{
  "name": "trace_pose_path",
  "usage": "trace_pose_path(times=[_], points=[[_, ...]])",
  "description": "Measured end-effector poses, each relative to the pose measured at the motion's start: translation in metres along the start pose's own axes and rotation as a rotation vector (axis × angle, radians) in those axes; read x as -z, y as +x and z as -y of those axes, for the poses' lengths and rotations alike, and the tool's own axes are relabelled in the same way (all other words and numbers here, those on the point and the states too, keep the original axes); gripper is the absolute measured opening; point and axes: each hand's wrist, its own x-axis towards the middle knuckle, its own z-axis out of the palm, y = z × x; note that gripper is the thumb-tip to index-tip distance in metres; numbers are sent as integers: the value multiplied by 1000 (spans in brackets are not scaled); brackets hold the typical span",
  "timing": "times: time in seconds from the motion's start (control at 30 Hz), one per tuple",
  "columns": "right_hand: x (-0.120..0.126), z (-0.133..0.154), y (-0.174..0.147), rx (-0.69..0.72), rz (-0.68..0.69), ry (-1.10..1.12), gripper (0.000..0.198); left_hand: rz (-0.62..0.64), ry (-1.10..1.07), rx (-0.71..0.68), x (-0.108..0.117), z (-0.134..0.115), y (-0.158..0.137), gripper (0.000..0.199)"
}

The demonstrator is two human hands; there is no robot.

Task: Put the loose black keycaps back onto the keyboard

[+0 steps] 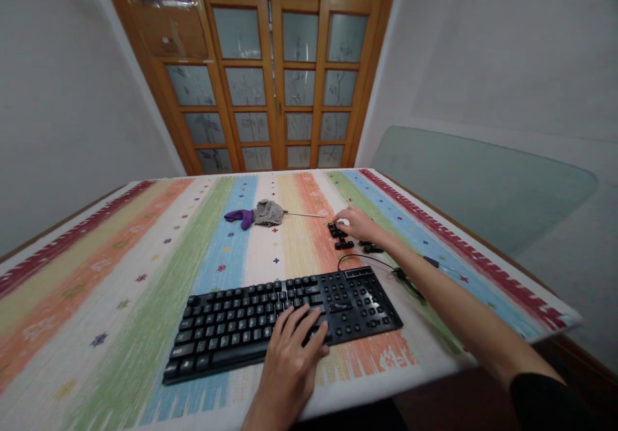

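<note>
While the left hand (292, 360) is resting palm down on the black keyboard (232, 318), its fingers spreading loosely over the keys near the middle and closing around nothing, the right hand (358, 224) is bending over a small cluster of black pieces (344, 243), apparently loose keycaps, just beyond the keyboard's far edge. Its fingertips are meeting at the cluster, but whether they are pinching one piece or only touching, I cannot tell. The keyboard is lying at a slant on the striped tablecloth (183, 276), close to the near edge, and its right-hand block (369, 302) seems to be showing bare switch posts instead of full keys. Judging from this, the person is sorting or picking among the small pieces, with the left hand probably steadying the board. The next move is calling, it seems, for a light, exact fingertip grip on a single piece without knocking its neighbours, and for the forearm to be clearing the dark cable (362, 257) that is curving behind the board. Left of the cluster, a thin rod (306, 214) is pointing out from a grey fuzzy bundle (268, 213), a purple piece (240, 217) adjoining it.
</note>
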Motion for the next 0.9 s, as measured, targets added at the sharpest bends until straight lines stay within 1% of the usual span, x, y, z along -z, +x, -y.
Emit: trace_pose_path(times=[0.07,0.17,0.3,0.47,0.67,0.9], points=[[-8,-5,16,-5,29,-10,26,-9,-1,-9,-1,-1,-1,27],[-16,-10,30,-13,82,-24,27,7,12,-2,-1,-1,-2,28],[-21,-16,39,-21,149,-34,29,40,29,14,-1,-1,-3,32],[-25,-19,44,-36,195,-42,28,-5,38,14,-2,2,-1,33],[-30,-22,45,-47,191,-36,27,-2,4,42,-2,1,0,33],[-33,-21,44,-46,132,-7,26,27,-24,72,5,-3,6,28]])
